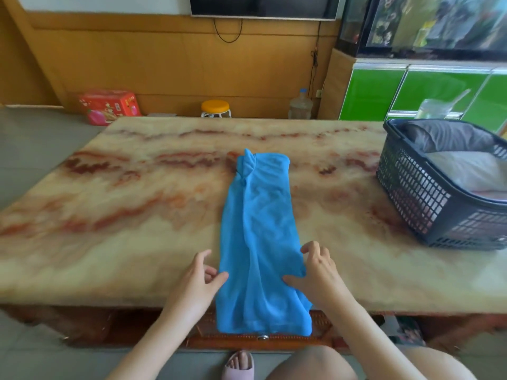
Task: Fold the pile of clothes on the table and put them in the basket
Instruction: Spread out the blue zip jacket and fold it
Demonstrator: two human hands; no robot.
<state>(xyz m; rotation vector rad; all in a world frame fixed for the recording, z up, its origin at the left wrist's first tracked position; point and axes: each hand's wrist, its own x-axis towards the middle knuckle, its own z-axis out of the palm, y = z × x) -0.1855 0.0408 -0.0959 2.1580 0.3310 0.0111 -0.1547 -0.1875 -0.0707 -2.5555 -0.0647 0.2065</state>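
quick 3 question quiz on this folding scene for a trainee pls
1. True or false: the blue shirt hangs over the table's near edge.
2. The basket stands: A) on the floor B) on the table, right of the shirt C) on the table, left of the shirt.
3. Fill in: the basket already holds ____.
Key: 1 true; 2 B; 3 clothes.
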